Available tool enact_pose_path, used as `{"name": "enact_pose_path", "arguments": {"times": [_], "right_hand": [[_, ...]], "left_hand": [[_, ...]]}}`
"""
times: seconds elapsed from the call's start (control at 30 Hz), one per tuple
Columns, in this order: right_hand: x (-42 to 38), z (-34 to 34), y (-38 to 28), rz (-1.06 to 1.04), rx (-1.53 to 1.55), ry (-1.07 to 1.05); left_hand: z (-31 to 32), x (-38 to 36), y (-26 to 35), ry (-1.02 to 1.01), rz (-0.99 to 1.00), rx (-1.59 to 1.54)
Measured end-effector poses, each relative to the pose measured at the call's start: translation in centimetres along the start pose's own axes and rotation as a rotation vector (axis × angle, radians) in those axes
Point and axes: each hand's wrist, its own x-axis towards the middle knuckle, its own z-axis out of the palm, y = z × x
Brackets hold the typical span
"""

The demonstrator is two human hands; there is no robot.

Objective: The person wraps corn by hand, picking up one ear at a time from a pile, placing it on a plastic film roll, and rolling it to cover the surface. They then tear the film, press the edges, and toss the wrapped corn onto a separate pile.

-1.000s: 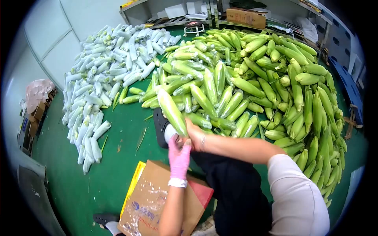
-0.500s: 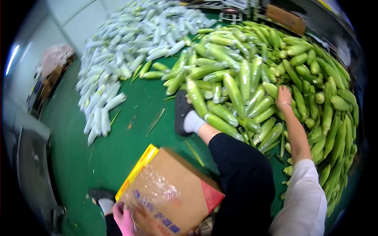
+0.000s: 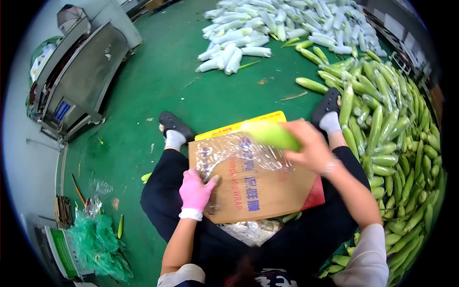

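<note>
My right hand (image 3: 308, 146) grips a green ear of corn (image 3: 272, 135) above the cardboard box (image 3: 272, 191); the ear's far end is smeared by motion. Clear plastic wrap (image 3: 224, 148) lies crinkled over the box top, between my legs. At the box's left edge my left hand (image 3: 195, 191), in a pink glove with bare thumb tip, is closed on the side of the wrap, its thumb against the cardboard. A yellow strip (image 3: 239, 125) runs along the box's far edge.
Heaped corn ears (image 3: 406, 158) in husks, some wrapped, lie along my right side. Farther ahead is a pile of pale, net-covered ears (image 3: 282, 21). Green plastic bags (image 3: 98, 244) lie at lower left, and a metal cart (image 3: 91, 71) stands at upper left.
My right hand has come from the corn heap to above the box, bringing an ear. My left hand has moved onto the box's left edge. The view has turned left.
</note>
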Motion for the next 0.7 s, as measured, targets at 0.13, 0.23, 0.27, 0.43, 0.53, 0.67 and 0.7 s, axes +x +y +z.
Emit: {"name": "enact_pose_path", "arguments": {"times": [0.13, 0.23, 0.27, 0.43, 0.53, 0.67, 0.7], "right_hand": [[5.4, 11.1, -2.3, -0.076, 0.101, -0.094], [5.3, 13.9, -2.8, -0.099, 0.07, -0.155], [4.7, 13.5, -2.9, -0.104, 0.066, -0.15], [4.8, 12.1, -2.6, -0.146, 0.201, -0.513], [5.5, 11.2, -2.0, -0.139, 0.179, -0.526], [0.0, 8.7, -4.4, 0.213, -0.039, -0.013], [-1.8, 8.1, -4.4, 0.232, -0.129, -0.041]], "left_hand": [[2.8, 2.5, -3.1, -0.054, 0.129, 0.217], [0.8, 3.0, -4.5, -0.243, -0.004, -0.323], [-0.7, 3.3, -4.4, -0.486, -0.263, -0.849], [-0.6, 4.3, -0.2, -0.093, -0.121, -1.443], [4.8, 6.1, 1.3, 0.1, 0.281, -0.881], [1.9, 6.8, 4.3, 0.088, 0.623, -0.107], [1.4, 7.7, 4.1, -0.036, 0.633, -0.085]]}}
